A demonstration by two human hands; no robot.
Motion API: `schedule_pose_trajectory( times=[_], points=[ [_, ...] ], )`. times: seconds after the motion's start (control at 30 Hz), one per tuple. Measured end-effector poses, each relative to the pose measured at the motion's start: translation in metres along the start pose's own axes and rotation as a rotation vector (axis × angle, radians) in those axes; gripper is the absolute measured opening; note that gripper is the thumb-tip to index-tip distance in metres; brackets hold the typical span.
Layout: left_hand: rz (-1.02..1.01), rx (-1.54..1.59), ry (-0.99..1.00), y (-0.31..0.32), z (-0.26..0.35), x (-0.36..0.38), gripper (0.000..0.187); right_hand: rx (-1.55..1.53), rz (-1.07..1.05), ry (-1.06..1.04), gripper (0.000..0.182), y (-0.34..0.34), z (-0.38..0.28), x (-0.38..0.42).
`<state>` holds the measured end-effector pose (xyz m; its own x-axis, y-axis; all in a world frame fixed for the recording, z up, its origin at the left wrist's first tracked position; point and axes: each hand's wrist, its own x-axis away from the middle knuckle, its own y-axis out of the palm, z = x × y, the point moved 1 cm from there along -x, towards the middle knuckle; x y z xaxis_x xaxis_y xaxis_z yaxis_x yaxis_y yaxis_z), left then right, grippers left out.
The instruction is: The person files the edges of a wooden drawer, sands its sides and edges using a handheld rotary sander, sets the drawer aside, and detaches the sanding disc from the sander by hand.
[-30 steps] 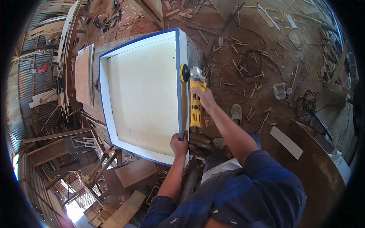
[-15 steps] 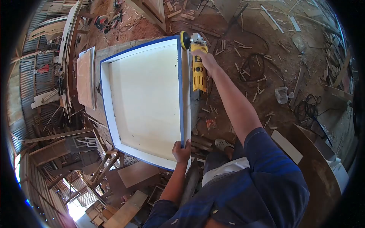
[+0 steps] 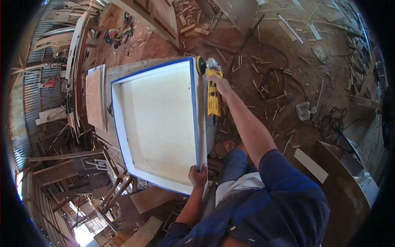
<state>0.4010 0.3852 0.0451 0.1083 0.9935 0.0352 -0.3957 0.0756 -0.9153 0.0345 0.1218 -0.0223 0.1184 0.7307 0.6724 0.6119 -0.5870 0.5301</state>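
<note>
A shallow white box frame [image 3: 156,119] with blue edges lies on a work surface, its open side up. My right hand [image 3: 219,84] is wrapped round the front of a yellow angle grinder [image 3: 214,101]. The grinder's round disc [image 3: 200,65] is at the far right corner of the frame, against or very close to its outer side. My left hand [image 3: 198,176] grips the frame's right side wall near the close corner, its fingers partly hidden by the wall.
Wood panels [image 3: 95,98] lean left of the frame. A large panel door [image 3: 158,16] is beyond it. Wood offcuts, a black cable [image 3: 334,119] and a plastic bag [image 3: 303,111] lie on the ground at right. A curved brown board [image 3: 343,177] is at lower right.
The view has shifted, so the frame and both hands appear lower. The grinder remains at the frame's far right corner. My left hand keeps its grip. A leg now shows bent near the frame.
</note>
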Motion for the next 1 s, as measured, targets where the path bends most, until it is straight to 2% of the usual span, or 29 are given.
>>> schedule_pose_trajectory(
  times=[0.1, 0.17, 0.2, 0.27, 0.37, 0.4, 0.43, 0.47, 0.5, 0.57, 0.6, 0.7, 0.73, 0.83, 0.87, 0.9, 1.0],
  points=[
    [0.005, 0.035, -0.002, -0.002, 0.005, -0.008, 0.037, -0.041, -0.001, 0.013, 0.041, -0.003, -0.005, -0.019],
    [-0.048, 0.045, -0.062, -0.007, 0.012, -0.013, 0.036, -0.045, 0.023, 0.075, 0.042, -0.004, -0.013, -0.009],
    [-0.118, 0.052, -0.03, -0.012, 0.016, -0.024, 0.033, -0.059, 0.043, 0.059, 0.041, -0.01, -0.018, -0.01],
    [0.037, 0.158, 0.039, 0.001, 0.024, -0.067, 0.035, -0.074, 0.076, 0.044, 0.038, -0.024, -0.018, -0.012],
    [-0.016, 0.26, 0.002, 0.01, 0.085, -0.189, 0.048, -0.031, 0.08, 0.02, 0.039, -0.044, -0.045, -0.004],
    [0.021, 0.332, 0.007, 0.022, 0.101, -0.237, 0.055, 0.02, 0.125, 0.03, 0.039, -0.051, -0.057, -0.002],
    [0.068, 0.473, -0.084, 0.044, 0.108, -0.289, 0.064, 0.05, 0.126, 0.032, 0.038, -0.058, -0.069, 0.005],
    [0.051, 0.304, -0.02, 0.072, 0.09, -0.353, 0.081, 0.082, 0.128, 0.032, 0.037, -0.066, -0.081, 0.012],
    [0.059, 0.422, -0.238, 0.081, 0.103, -0.408, 0.092, 0.133, 0.125, 0.032, 0.036, -0.08, -0.113, 0.002],
    [0.172, 0.693, -0.685, 0.093, 0.136, -0.516, 0.115, 0.216, 0.093, 0.043, 0.04, -0.111, -0.136, -0.021],
    [0.358, 0.611, -0.601, 0.112, 0.138, -0.532, 0.092, 0.257, 0.076, 0.056, 0.041, -0.127, -0.148, -0.031],
    [0.27, 0.295, -0.771, 0.116, 0.163, -0.543, 0.064, 0.482, 0.077, -0.018, 0.035, -0.144, -0.204, -0.049],
    [0.306, 0.315, -0.837, 0.112, 0.179, -0.539, 0.05, 0.461, 0.026, 0.039, 0.035, -0.147, -0.223, -0.055],
    [0.344, 0.312, -0.852, 0.116, 0.215, -0.53, 0.049, 0.458, -0.027, 0.211, 0.034, -0.139, -0.284, -0.067],
    [0.399, 0.354, -0.774, 0.123, 0.223, -0.524, 0.045, 0.494, -0.069, 0.238, 0.034, -0.138, -0.297, -0.08],
    [0.409, 0.361, -0.819, 0.125, 0.236, -0.524, 0.04, 0.544, -0.109, 0.261, 0.034, -0.133, -0.311, -0.09],
    [0.326, 0.466, -0.735, 0.12, 0.272, -0.51, 0.036, 0.686, -0.214, 0.321, 0.037, -0.111, -0.34, -0.12]
  ],
)
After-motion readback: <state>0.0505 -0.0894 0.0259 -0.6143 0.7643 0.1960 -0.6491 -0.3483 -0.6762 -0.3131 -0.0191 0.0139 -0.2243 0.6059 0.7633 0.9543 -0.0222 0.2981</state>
